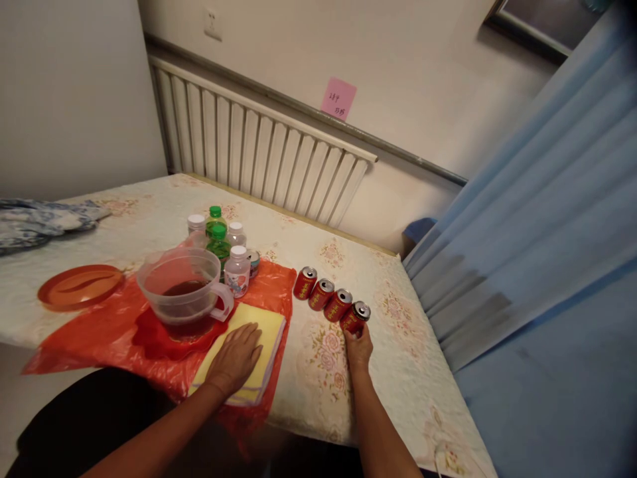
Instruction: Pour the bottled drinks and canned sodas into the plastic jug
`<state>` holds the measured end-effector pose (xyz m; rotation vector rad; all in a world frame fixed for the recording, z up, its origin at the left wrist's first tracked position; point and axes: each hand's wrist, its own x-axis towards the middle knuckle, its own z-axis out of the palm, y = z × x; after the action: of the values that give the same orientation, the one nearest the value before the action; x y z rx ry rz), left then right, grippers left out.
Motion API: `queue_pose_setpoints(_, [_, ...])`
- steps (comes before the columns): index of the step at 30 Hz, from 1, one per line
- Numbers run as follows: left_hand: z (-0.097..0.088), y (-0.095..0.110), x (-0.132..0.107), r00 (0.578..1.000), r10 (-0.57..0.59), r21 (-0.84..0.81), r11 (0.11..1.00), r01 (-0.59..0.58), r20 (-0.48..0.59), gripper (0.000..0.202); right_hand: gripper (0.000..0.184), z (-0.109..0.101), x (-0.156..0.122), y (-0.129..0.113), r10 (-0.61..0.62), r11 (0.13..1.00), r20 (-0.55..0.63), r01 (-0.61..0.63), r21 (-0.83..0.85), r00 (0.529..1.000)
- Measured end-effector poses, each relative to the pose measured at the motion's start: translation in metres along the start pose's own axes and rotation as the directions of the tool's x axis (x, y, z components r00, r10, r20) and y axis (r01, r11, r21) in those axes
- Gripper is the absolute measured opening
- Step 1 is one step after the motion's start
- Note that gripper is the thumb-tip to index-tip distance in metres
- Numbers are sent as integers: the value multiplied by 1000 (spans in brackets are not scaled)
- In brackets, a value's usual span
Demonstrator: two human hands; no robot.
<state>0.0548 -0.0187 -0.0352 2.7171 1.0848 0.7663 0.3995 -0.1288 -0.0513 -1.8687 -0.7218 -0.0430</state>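
Fingers wrapped round it, my right hand [359,346] grips the rightmost red drink can [355,318], which stands on the table at the end of a row. Touching along that row are several matching cans, among them a red can [338,306] beside the held one and another red can [305,284] at the left end. Flat on a folded yellow cloth [269,325] rests my left hand [237,355], its fingers stretched out. Left of the cloth, a clear plastic jug [174,299] with dark liquid stands on a red scalloped dish [149,338].
Red plastic sheeting [89,345] lies under the jug and cloth. Behind the jug stand green-capped bottles [217,245], white-capped bottles [237,273] and a short tin [253,262]. An orange lid [79,287] lies at left, near bunched patterned fabric [44,222]. A blue curtain [537,232] hangs at right.
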Motion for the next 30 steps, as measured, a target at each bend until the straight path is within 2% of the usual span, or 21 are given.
queue_pose_setpoints(30, [1,-1,-1,1000,3,-15,1000,-3,-7,32,45,0,0,2,-1,1000,2,1,4,1000])
